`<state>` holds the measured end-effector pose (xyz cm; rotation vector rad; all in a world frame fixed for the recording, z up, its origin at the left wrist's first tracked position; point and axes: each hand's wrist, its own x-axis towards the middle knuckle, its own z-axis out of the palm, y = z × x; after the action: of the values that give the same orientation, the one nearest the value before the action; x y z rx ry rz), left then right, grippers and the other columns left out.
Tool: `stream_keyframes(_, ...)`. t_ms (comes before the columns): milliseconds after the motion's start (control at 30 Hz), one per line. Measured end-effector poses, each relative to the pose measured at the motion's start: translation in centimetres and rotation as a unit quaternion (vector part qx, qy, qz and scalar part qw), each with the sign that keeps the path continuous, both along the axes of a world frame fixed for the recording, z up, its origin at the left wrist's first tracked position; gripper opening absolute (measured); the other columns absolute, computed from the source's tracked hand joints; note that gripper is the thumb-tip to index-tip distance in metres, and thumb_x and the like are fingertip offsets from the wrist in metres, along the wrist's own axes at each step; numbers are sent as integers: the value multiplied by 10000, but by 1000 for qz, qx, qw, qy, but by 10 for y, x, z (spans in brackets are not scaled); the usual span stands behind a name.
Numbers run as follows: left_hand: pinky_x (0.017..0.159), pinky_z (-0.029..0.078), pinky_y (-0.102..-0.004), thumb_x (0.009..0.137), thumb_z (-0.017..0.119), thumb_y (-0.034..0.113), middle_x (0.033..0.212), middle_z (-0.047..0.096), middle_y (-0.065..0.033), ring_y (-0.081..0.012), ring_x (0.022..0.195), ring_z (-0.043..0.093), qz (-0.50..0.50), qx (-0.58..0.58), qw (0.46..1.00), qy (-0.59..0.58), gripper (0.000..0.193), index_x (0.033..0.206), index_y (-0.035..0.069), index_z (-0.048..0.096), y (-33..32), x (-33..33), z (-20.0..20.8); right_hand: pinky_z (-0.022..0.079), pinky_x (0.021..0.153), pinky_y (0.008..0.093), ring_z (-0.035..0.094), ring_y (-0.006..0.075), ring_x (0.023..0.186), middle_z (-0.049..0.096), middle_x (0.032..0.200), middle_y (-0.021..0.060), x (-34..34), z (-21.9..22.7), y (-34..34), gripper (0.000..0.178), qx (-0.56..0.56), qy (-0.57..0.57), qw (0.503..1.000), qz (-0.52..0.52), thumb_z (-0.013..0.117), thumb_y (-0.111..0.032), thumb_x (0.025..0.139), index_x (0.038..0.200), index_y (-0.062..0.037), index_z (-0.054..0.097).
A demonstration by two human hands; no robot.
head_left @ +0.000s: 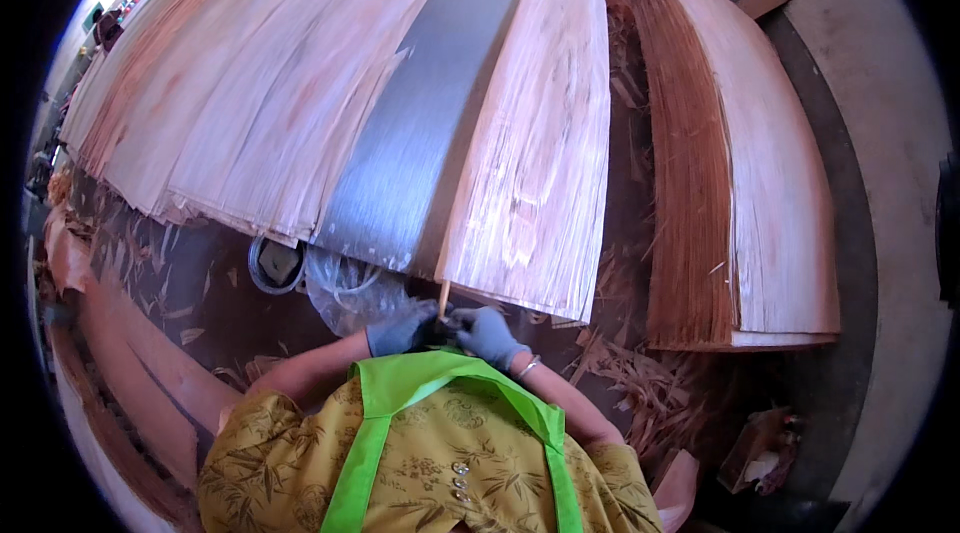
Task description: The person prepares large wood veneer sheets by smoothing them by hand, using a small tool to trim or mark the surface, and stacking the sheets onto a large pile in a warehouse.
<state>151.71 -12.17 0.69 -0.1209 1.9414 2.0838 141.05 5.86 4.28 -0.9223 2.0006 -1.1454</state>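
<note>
Both my hands wear grey-blue gloves and meet close in front of my green apron (415,373). From between them a thin pale wooden strip (444,299) stands up. My left hand (402,327) is closed around its lower end. Beside it my right hand (486,333) has its fingers curled in. What those fingers grip is too small and dark to make out. Just ahead lies a long pale veneer sheet (535,163), its near end close to my hands. Left of that sheet runs a smooth grey metal-like surface (400,173).
Overlapping veneer sheets (270,103) spread out at the left. A thick veneer stack (775,173) stands at the right. Below the near edge are a round bucket (276,266) and clear plastic film (345,293). Wood scraps (650,383) litter the floor, near a small box (760,448).
</note>
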Motion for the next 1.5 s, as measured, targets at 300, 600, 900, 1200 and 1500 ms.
stream_keyframes(300, 620, 443, -366, 861, 500, 213, 848, 614, -119, -198, 704, 561, -275, -114, 949, 102, 285, 1042, -8, 513, 89, -78, -6, 450, 570, 348, 630, 247, 647, 635, 691, 168, -125, -2, -3, 404, 132, 133, 934, -305, 587, -372, 847, 885, 28, 632)
stream_keyframes(600, 833, 460, -391, 860, 513, 268, 1074, 591, -211, -312, 960, 586, -167, -161, 969, 85, 401, 1166, 9, 521, 63, -66, -24, 443, 592, 300, 521, 111, 646, 634, 716, 82, -143, 9, 91, 283, 34, 112, 897, -426, 655, -225, 815, 872, 50, 616)
stream_keyframes(900, 871, 437, -419, 837, 509, 323, 1073, 587, -233, -388, 1015, 549, -167, -330, 929, -22, 419, 1108, 10, 574, 110, -39, -104, 419, 602, 249, 486, 76, 694, 592, 793, -20, -161, 109, 252, 200, -89, -2, 888, -450, 623, -147, 845, 913, 41, 638)
stream_keyframes(1200, 904, 426, -388, 861, 445, 324, 1194, 542, -193, -321, 1076, 534, -197, -357, 879, -248, 434, 1183, 51, 545, 285, -86, -162, 364, 549, 260, 407, 65, 643, 504, 690, -44, -181, 187, 462, 255, -34, 101, 886, -450, 644, -218, 831, 839, 36, 626)
stream_keyframes(1500, 919, 418, -380, 883, 414, 322, 1211, 534, -172, -306, 1088, 525, -96, -293, 886, -346, 433, 1200, 49, 527, 408, -147, -200, 365, 554, 252, 421, 67, 637, 514, 706, -50, -209, 213, 641, 263, -155, 5, 852, -499, 639, -230, 844, 840, 33, 638)
